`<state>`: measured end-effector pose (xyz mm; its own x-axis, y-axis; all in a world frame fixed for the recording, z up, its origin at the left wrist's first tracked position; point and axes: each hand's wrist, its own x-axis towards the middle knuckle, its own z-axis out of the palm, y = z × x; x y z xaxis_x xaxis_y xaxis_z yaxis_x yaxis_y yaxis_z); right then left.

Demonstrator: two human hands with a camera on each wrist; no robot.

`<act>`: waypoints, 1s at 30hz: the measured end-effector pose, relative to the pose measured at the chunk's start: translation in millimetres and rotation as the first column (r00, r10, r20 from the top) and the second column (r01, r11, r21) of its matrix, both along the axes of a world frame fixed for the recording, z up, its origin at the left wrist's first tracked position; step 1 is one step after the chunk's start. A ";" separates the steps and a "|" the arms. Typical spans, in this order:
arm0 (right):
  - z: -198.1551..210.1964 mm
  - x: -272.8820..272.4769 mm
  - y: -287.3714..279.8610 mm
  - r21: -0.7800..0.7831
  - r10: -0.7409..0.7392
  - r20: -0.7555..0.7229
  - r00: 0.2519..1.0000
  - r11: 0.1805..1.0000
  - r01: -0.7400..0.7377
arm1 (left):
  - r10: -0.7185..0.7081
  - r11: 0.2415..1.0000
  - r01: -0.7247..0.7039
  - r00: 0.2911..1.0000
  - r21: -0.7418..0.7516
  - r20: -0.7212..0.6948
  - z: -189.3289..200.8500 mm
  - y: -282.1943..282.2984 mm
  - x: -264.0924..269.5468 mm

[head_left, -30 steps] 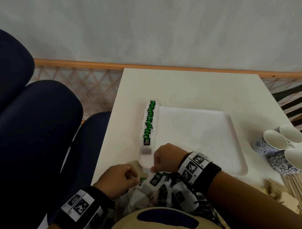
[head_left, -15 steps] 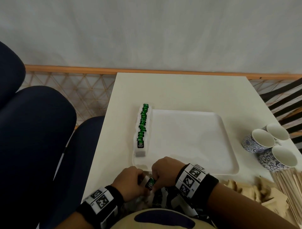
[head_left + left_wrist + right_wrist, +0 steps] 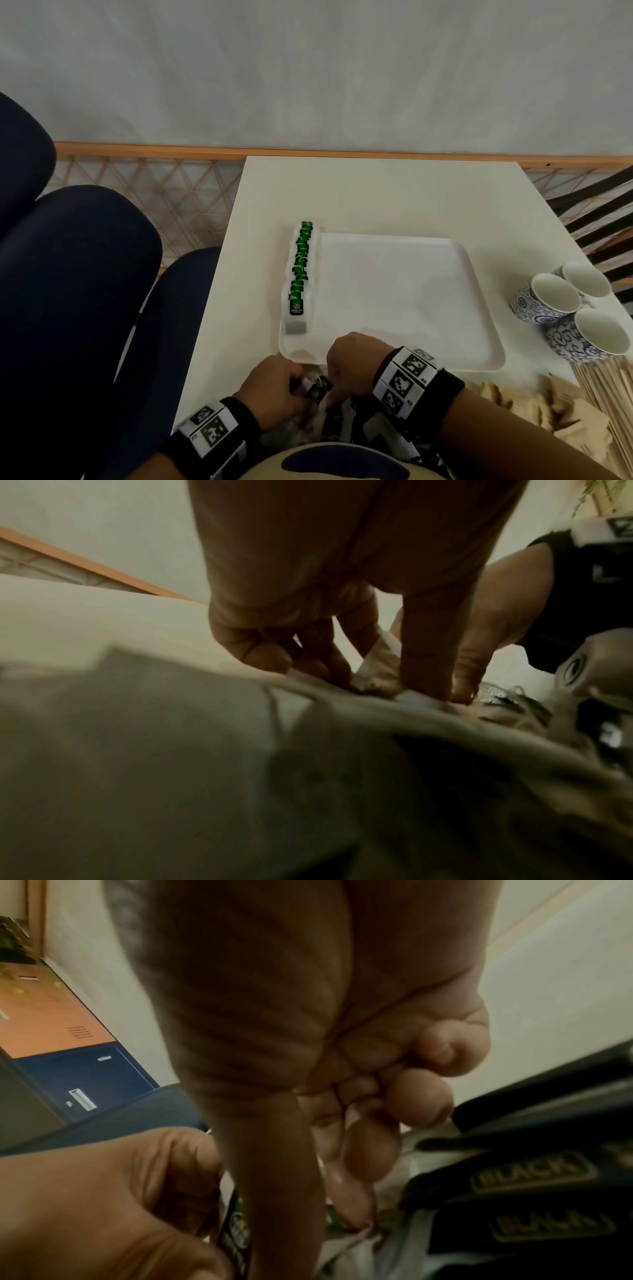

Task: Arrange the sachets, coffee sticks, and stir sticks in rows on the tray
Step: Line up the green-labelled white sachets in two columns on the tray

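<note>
A white tray [image 3: 394, 298] lies on the table with a row of green tea sachets [image 3: 300, 270] along its left edge. Just in front of the tray's near left corner, my left hand [image 3: 274, 387] and right hand [image 3: 349, 363] meet over a heap of loose sachets [image 3: 346, 421]. Between them they pinch one green-labelled sachet [image 3: 317, 390], which shows as a dark label [image 3: 236, 1231] in the right wrist view. In the left wrist view my left fingers [image 3: 270, 653] curl onto white sachet paper [image 3: 380, 656].
Three blue-patterned cups [image 3: 575, 308] stand at the table's right edge. Brown paper packets [image 3: 548, 407] and a bundle of wooden stir sticks [image 3: 613, 394] lie in front of them. Black-labelled sachets [image 3: 534, 1172] sit in the heap. Dark blue chairs [image 3: 85, 291] stand to the left.
My left hand has closed in from the left to meet the right one, and both now hold a sachet lifted from the heap. The head view has shifted.
</note>
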<state>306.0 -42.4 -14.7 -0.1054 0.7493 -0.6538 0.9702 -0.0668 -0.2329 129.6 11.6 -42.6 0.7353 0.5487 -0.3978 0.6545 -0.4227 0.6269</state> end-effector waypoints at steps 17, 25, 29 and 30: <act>20.9 8.9 -7.6 -0.045 -0.158 -0.257 0.953 0.987 0.152 | 0.001 0.989 0.059 0.910 -0.132 0.414 12.4 -1.8 -8.7; 40.4 18.8 4.3 -0.098 -0.356 -0.550 0.755 0.926 0.365 | 0.337 0.922 -0.180 0.809 -0.343 0.482 22.6 19.8 -22.6; 36.2 14.6 17.2 0.035 -0.390 -0.565 0.727 0.869 0.493 | 0.466 0.874 -0.326 0.774 -0.362 0.428 23.3 28.4 -27.2; 32.8 14.3 20.3 0.096 -0.390 -0.539 0.746 0.852 0.514 | 0.500 0.855 -0.368 0.769 -0.365 0.398 23.4 30.6 -29.1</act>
<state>320.3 -22.1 18.1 0.0307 0.9077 -0.4185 0.5913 -0.3541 -0.7245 100.5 42.2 -19.2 0.5716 0.7839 -0.2426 0.3310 0.0502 0.9423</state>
